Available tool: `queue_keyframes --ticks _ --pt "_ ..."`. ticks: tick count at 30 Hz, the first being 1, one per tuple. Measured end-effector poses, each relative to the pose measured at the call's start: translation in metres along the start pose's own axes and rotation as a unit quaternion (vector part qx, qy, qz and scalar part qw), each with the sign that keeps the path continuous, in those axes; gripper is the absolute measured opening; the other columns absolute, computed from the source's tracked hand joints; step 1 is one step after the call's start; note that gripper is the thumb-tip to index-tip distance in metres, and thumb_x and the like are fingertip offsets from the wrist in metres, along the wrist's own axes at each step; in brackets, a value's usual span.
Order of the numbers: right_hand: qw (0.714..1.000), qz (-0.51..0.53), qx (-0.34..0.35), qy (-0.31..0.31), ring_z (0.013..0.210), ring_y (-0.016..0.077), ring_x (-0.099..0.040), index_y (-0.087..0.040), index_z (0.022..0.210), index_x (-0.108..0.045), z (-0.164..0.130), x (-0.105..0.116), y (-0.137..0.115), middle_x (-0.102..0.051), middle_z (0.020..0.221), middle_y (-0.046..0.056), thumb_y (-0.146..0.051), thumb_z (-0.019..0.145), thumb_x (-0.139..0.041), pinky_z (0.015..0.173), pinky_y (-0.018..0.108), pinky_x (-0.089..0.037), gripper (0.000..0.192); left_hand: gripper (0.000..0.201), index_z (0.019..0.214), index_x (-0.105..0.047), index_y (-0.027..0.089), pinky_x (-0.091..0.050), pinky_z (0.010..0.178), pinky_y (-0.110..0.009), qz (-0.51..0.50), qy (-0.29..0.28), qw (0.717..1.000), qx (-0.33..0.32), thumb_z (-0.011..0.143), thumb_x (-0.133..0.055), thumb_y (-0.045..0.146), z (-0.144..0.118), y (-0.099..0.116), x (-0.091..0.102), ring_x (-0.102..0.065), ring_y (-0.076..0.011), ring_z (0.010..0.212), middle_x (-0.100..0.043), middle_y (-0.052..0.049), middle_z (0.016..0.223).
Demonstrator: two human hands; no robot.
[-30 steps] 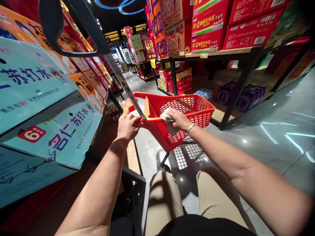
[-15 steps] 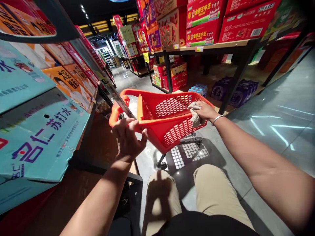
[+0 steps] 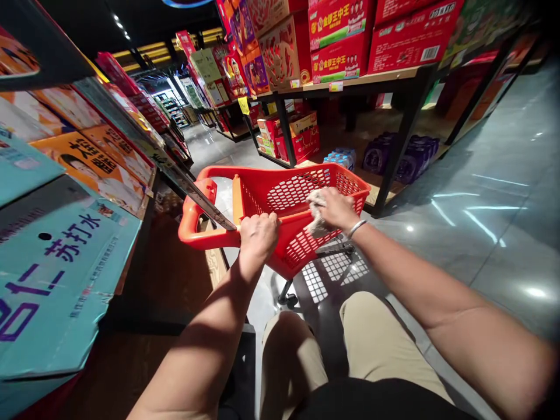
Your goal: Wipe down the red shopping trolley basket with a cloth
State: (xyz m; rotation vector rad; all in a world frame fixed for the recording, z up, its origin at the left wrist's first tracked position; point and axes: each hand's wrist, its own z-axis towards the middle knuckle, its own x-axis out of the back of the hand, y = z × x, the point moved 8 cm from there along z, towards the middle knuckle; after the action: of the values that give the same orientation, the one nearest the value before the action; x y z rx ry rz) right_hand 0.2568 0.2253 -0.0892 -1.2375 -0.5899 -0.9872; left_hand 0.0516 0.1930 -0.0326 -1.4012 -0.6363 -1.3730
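A red plastic shopping cart [image 3: 301,236] with perforated sides stands before my knees, its orange-red handle [image 3: 192,224] toward the left. My left hand [image 3: 260,233] is closed over the near top rim, close to the handle end. Bunched in my right hand [image 3: 336,209] is a beige cloth [image 3: 318,213]. That hand presses the cloth over the near rim, further right along the basket, and part of it hangs down the outer side. The fingertips of my right hand are hidden behind the cloth and rim.
Blue cartons [image 3: 56,280] and orange boxes [image 3: 100,166] are stacked on the left shelf. A slanted metal strip [image 3: 196,198] crosses in front of the handle. Red cartons [image 3: 339,52] sit on the far shelf, purple bottle packs [image 3: 400,154] beneath. Grey shiny floor [image 3: 476,233] extends right.
My left hand came down from hovering open near the handle and closed on the near rim. My right hand slid the cloth leftward along the rim. The view shifted slightly.
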Motion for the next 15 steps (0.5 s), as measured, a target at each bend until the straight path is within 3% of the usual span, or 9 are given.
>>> queue_keyframes --ticks 3,6,9,15 --pt "0.985 0.075 0.153 -0.018 0.119 0.0282 -0.057 -0.022 0.134 -0.059 -0.025 -0.014 -0.078 -0.057 0.138 0.012 -0.024 0.089 -0.055 0.102 0.043 -0.045 0.045 0.037 0.103 -0.070 0.015 -0.044 0.077 -0.043 0.005 -0.002 1.000 -0.005 0.101 -0.034 0.024 -0.002 0.000 -0.001 -0.071 -0.0348 0.095 -0.074 -0.017 0.095" --pt "0.968 0.101 0.227 -0.035 0.122 0.0255 -0.055 -0.022 0.135 -0.058 -0.035 -0.018 -0.109 -0.058 0.138 0.010 -0.021 0.088 -0.052 0.102 0.039 -0.043 0.047 0.035 0.103 -0.069 0.013 -0.043 0.077 -0.042 0.003 -0.002 1.000 -0.009 0.099 -0.036 0.022 -0.004 -0.001 0.000 -0.071 -0.0340 0.095 -0.074 -0.018 0.097" --pt "0.971 0.071 0.226 -0.044 0.123 0.0270 -0.055 -0.025 0.130 -0.061 -0.029 -0.012 -0.081 -0.060 0.138 0.009 -0.019 0.086 -0.054 0.104 0.045 -0.038 0.046 0.037 0.102 -0.069 0.013 -0.042 0.078 -0.042 0.000 0.013 1.000 -0.013 0.102 -0.034 0.025 -0.007 -0.003 0.002 -0.070 -0.0339 0.095 -0.074 -0.018 0.096" --pt "0.992 -0.017 0.128 -0.012 0.125 0.0319 -0.055 -0.027 0.133 -0.062 -0.002 0.014 0.054 -0.059 0.143 0.008 -0.022 0.081 -0.059 0.110 0.056 -0.031 0.052 0.038 0.099 -0.070 0.016 -0.042 0.079 -0.043 -0.005 0.014 1.000 -0.009 0.102 -0.034 0.029 -0.010 -0.003 0.001 -0.069 -0.0340 0.096 -0.074 -0.016 0.094"
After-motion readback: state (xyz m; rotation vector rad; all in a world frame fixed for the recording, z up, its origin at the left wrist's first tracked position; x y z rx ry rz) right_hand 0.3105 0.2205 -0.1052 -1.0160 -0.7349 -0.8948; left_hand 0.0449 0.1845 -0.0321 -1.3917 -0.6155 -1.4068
